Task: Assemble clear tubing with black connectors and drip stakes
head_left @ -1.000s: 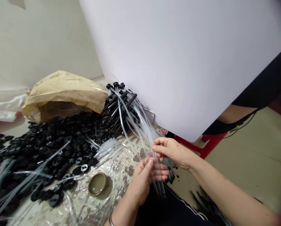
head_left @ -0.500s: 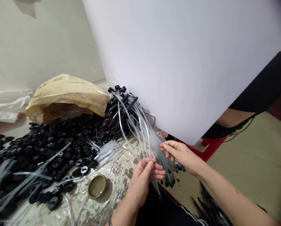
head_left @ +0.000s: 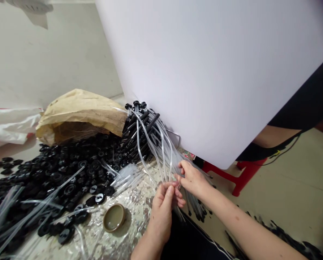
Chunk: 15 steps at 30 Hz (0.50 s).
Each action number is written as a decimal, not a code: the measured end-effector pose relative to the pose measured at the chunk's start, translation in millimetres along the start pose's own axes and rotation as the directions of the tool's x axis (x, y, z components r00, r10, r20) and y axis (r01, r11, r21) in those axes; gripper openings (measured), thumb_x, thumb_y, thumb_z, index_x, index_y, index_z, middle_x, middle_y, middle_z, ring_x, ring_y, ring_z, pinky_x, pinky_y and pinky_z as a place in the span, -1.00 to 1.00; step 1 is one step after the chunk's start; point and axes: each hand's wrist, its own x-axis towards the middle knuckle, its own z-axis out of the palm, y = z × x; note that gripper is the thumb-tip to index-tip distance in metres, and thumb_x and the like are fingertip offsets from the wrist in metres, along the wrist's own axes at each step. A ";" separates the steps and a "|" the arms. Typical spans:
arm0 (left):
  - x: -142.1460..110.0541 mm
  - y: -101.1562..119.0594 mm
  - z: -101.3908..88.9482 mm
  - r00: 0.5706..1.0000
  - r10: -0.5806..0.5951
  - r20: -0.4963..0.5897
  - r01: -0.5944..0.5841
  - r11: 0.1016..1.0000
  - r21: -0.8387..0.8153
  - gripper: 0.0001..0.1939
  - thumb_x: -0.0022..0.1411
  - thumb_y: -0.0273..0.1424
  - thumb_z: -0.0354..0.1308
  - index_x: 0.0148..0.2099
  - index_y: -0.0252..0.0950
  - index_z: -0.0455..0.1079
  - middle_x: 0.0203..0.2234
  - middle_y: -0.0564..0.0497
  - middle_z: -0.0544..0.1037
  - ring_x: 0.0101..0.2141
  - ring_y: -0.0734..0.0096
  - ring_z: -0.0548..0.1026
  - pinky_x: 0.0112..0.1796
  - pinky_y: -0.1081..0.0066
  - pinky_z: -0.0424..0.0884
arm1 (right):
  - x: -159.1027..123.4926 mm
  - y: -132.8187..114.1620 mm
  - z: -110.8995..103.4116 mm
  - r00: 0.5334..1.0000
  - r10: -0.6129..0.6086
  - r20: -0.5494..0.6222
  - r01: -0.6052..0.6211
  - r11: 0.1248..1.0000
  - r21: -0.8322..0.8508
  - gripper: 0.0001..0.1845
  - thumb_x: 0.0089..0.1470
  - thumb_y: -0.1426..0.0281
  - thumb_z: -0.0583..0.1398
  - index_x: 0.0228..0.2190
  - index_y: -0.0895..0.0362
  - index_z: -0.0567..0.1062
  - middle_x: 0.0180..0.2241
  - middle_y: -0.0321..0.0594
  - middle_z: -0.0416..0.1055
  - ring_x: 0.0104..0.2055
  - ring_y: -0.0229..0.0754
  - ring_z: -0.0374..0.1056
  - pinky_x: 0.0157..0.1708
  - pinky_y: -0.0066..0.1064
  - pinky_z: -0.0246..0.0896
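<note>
Several clear plastic tubes (head_left: 163, 164) run down from the pile at the table edge into my left hand (head_left: 164, 204). Thumb and fingers of that hand are closed around them, and their lower ends hang below it over dark-clothed legs. My right hand (head_left: 191, 177) is right beside the left fingertips, its fingers apart and partly bent; they reach to the tubes, though whether they touch is hard to see. Behind it hangs a larger bundle of clear tubes (head_left: 194, 204) with small black tips. Black fittings and rods (head_left: 141, 135) cluster at the tubes' upper ends.
A heap of black plastic parts (head_left: 77, 162) covers the table's left, beside an open tan paper bag (head_left: 80, 104). A small round dish (head_left: 114, 217) with liquid stands in front. A large white sheet (head_left: 191, 72) blocks the far side. A red stool (head_left: 242, 180) stands at right.
My right hand first let go of the tubes and drew off to the right, then came back beside my left hand. The left keeps its hold. The view has shifted slightly.
</note>
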 end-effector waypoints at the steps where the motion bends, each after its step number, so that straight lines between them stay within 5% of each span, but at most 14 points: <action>1: 0.5 0.3 -0.4 1.000 0.009 -0.018 -0.009 1.000 0.000 -0.82 0.15 -0.30 0.07 -0.27 -0.30 0.35 -0.55 0.08 0.42 -0.55 0.55 0.38 -0.47 0.50 0.26 | 0.4 1.0 -0.3 1.000 -0.002 -0.004 0.002 1.000 -0.003 -0.81 -0.14 0.39 0.15 -0.36 0.10 0.33 -0.46 -0.35 0.23 -0.49 -0.31 0.14 -0.49 -0.46 -0.02; 9: 3.7 3.0 -2.6 0.999 0.027 -0.045 -0.030 0.998 -0.060 -0.83 0.14 -0.31 0.09 -0.32 -0.31 0.36 -0.64 0.17 0.23 -0.63 0.64 0.18 -0.56 0.55 0.09 | -6.3 -1.9 -27.3 1.000 0.025 0.004 -0.025 0.998 0.049 -0.84 -0.11 0.39 0.09 -0.37 0.08 0.36 -0.51 -0.37 0.27 -0.57 -0.34 0.13 -0.53 -0.47 0.02; 15: 5.8 1.2 -4.6 1.000 0.001 -0.012 -0.003 0.994 -0.105 -0.86 0.16 -0.35 0.07 -0.31 -0.34 0.35 -0.71 0.21 0.17 -0.68 0.69 0.16 -0.60 0.58 0.06 | -11.5 -14.7 -47.3 0.956 0.134 0.263 -0.241 0.868 0.433 -0.83 -0.11 0.28 0.16 -0.50 0.14 0.36 -0.66 -0.44 0.14 -0.65 -0.41 0.03 -0.64 -0.53 -0.05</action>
